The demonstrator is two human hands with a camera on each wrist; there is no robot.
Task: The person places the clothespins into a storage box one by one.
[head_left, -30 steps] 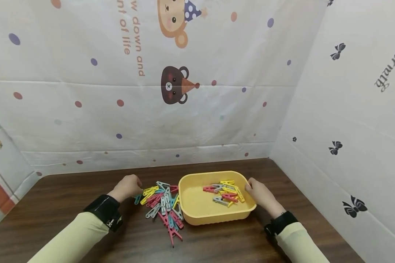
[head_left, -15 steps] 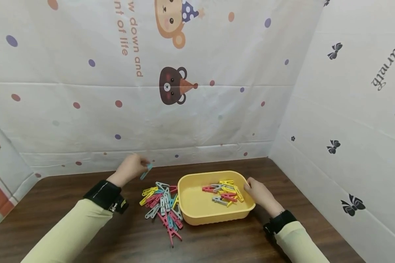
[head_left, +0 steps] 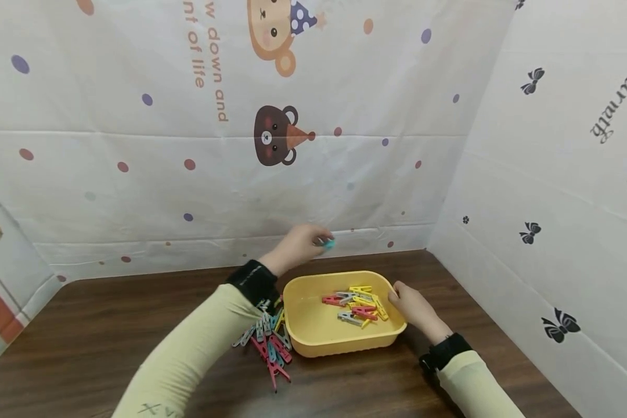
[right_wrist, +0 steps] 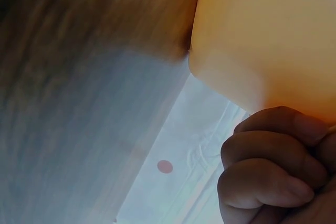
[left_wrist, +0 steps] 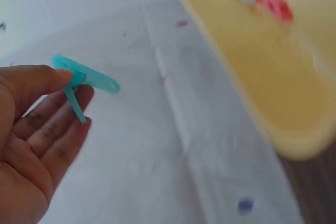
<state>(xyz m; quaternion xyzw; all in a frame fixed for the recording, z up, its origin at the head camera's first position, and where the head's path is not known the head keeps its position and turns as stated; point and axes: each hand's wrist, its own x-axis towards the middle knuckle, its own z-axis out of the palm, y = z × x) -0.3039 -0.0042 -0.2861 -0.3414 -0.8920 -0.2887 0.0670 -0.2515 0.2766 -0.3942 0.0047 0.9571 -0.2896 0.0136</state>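
My left hand (head_left: 299,247) is raised over the back rim of the yellow tub (head_left: 319,342) and pinches a teal clothespin (head_left: 328,244). The left wrist view shows that teal clothespin (left_wrist: 84,82) held between thumb and fingers, with the tub's rim (left_wrist: 252,72) to the right. My right hand (head_left: 410,305) grips the tub's right edge; in the right wrist view its curled fingers (right_wrist: 273,171) press against the tub's wall (right_wrist: 262,30). Several red, yellow and grey clothespins (head_left: 357,305) lie inside the tub. A pile of mixed clothespins (head_left: 269,342) lies on the table left of the tub, partly hidden by my left forearm.
The brown wooden table (head_left: 83,337) is closed in by white patterned sheets at the back (head_left: 214,174) and on the right (head_left: 554,203). Another sheet stands at the far left (head_left: 0,278).
My left hand has lifted a teal clothespin out of the pile and carried it up and right, to above the tub's back rim. The right hand has stayed on the tub.
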